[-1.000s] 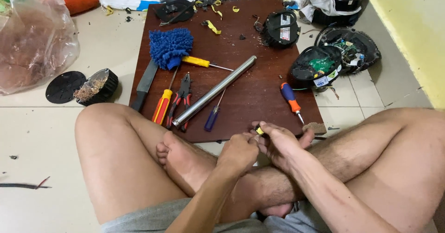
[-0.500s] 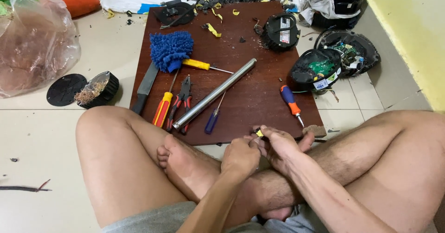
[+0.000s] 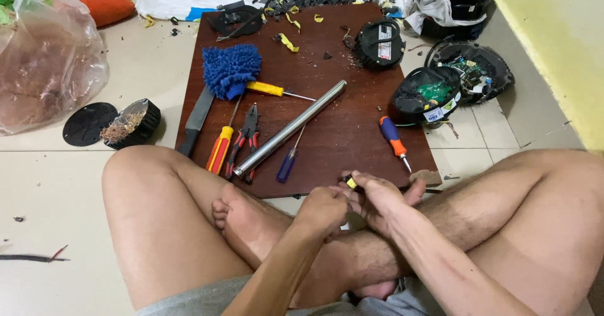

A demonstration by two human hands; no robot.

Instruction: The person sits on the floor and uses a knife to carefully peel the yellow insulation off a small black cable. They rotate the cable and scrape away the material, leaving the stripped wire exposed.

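Between both hands (image 3: 352,199), small yellow-and-black piece (image 3: 350,181)

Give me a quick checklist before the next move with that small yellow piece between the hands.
1. Small yellow piece pinched between both hands: ok, though mostly hidden by fingers.
2. Left hand closed around it from the near side: ok.
3. Right hand meets the left at the piece: ok.
4. Orange and blue screwdriver lies free on the brown board, close to the right hand: ok.
5. Metal tube rests across the board over the tools, could roll: cannot tell.
6. What the piece is attached to: cannot tell, hands cover it.
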